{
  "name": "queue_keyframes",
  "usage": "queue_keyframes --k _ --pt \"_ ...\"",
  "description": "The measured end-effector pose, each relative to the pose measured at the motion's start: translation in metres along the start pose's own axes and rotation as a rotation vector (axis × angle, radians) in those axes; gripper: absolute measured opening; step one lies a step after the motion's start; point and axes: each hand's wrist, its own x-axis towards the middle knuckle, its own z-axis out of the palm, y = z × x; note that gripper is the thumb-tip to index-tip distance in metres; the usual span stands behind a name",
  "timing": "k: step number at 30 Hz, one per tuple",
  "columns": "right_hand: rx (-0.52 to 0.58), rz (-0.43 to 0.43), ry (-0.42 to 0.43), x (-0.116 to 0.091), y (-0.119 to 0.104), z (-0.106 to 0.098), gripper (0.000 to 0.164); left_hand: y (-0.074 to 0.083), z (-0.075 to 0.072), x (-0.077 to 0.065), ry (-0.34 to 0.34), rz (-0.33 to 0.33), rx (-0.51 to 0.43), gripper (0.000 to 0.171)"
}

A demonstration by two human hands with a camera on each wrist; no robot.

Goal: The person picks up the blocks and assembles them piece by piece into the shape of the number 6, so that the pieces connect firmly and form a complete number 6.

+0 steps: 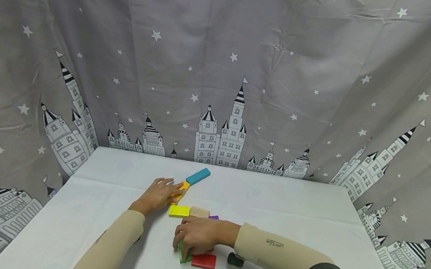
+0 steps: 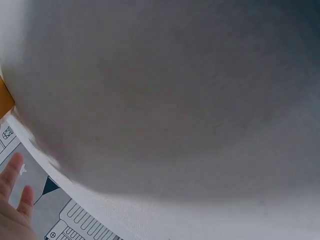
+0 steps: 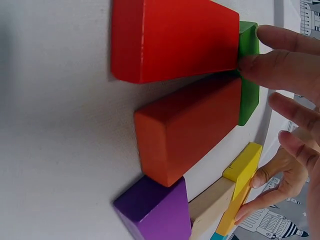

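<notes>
My left hand (image 1: 160, 196) is over the orange-yellow block (image 1: 185, 189), thumb and fingertips at its edges; its other fingers are extended. A blue block (image 1: 198, 176) meets that block's far end, and a yellow block (image 1: 179, 211) lies by its near end. My right hand (image 1: 199, 235) has thumb and finger at a green block (image 3: 249, 97), which stands across the ends of a red block (image 3: 185, 40) and an orange-red block (image 3: 195, 127). A purple block (image 3: 160, 205) and a plain wood block (image 3: 210, 202) continue the row toward the yellow one.
White cloth covers the table (image 1: 288, 213). Behind it hangs a grey curtain (image 1: 287, 52) printed with castles and stars. A small black object (image 1: 235, 259) shows beneath my right forearm, right of the red block.
</notes>
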Motion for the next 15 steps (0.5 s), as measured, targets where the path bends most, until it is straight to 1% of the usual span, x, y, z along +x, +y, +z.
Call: queue_keyframes --k 7,12,15 --pt "0.052 0.014 -0.040 0.006 0.002 -0.002 0.026 -0.001 0.000 0.000 -0.001 0.000 0.001 0.045" --pt "0.064 -0.006 0.003 0.009 0.004 0.001 0.025 0.000 -0.001 -0.001 -0.012 -0.008 0.002 0.045" --pt "0.075 -0.012 0.024 0.013 0.004 0.001 0.025 0.001 -0.002 -0.002 -0.004 -0.002 0.000 0.045"
